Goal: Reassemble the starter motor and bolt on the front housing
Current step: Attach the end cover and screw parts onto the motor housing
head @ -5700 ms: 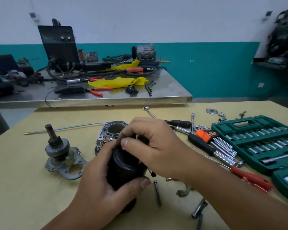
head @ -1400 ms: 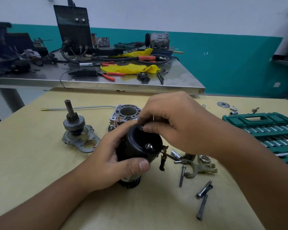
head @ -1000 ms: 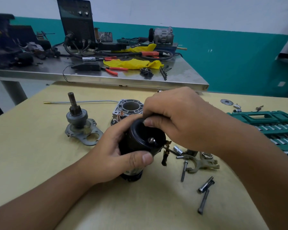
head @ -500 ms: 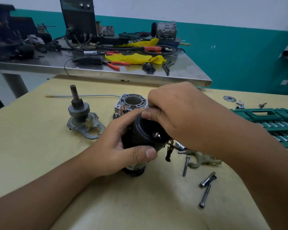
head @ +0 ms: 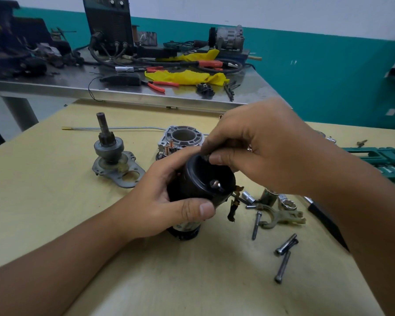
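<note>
I see the yellow wooden table (head: 43,213) filling most of the view, with a steel table (head: 55,87) behind it carrying a dark machine (head: 107,21), yellow cloth (head: 183,76) and red-handled pliers (head: 160,84). At the right edge lies a green socket set case (head: 383,160). My left hand (head: 155,201) has its grip wrapped around the black motor body (head: 198,185), thumb across the front, fingers behind; the body stands tilted on the table near the middle, its lower end touching the wood. A small shaft tip (head: 216,184) shows at the centre of its top cap, and a brown terminal lead (head: 234,206) hangs off its right side. My right hand (head: 267,147) comes in from above, its grip closed in a pinch at the far rim of the cap; whatever small part sits between those fingertips I cannot tell. Just behind the hands rests the grey front housing (head: 180,137), open bore facing up, with copper studs beside it. To the left, well apart, the drive gear on its shaft (head: 108,144) stands upright on a flat plate. To the right of the motor lie a shift fork (head: 281,216), a few sockets (head: 248,197) and three long bolts (head: 282,266), loose on the wood
</note>
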`<action>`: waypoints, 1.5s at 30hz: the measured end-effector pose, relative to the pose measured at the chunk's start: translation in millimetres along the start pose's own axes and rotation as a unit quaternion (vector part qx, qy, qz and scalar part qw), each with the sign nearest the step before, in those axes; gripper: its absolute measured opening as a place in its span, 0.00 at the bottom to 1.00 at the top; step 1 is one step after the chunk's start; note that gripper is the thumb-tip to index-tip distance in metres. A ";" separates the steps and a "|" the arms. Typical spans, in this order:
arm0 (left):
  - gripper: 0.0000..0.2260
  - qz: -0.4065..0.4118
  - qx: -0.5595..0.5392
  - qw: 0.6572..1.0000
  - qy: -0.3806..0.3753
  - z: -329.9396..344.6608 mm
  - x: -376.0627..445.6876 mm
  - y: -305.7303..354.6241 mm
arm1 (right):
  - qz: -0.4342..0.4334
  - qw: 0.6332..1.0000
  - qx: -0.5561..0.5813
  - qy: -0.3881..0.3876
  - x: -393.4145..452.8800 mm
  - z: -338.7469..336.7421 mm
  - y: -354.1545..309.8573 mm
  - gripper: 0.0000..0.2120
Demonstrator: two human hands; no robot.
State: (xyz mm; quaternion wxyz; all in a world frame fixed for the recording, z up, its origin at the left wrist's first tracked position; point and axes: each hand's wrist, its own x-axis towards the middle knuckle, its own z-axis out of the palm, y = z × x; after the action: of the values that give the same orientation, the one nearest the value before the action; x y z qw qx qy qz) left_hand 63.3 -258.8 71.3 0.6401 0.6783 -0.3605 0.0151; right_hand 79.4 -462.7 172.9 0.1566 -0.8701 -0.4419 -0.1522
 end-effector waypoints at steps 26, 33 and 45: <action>0.33 -0.034 -0.049 0.998 -0.013 -2.3 -6.0 4.1 | -0.006 1.000 -0.005 -0.004 -0.1 0.3 0.7 0.06; 0.28 -0.022 -0.023 0.999 -0.005 -1.0 -5.3 1.7 | 0.018 0.998 -0.053 -0.041 1.6 2.0 -12.9 0.13; 0.31 -0.007 -0.002 1.000 0.007 -0.1 -3.3 3.9 | 0.064 0.997 0.014 -0.044 0.0 4.8 -15.1 0.08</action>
State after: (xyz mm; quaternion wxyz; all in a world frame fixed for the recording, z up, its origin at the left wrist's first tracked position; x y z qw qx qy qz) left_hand 59.0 -256.9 73.0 0.6439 0.6795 -0.3513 0.0151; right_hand 67.6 -452.3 170.6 0.1583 -0.9004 -0.3936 -0.0969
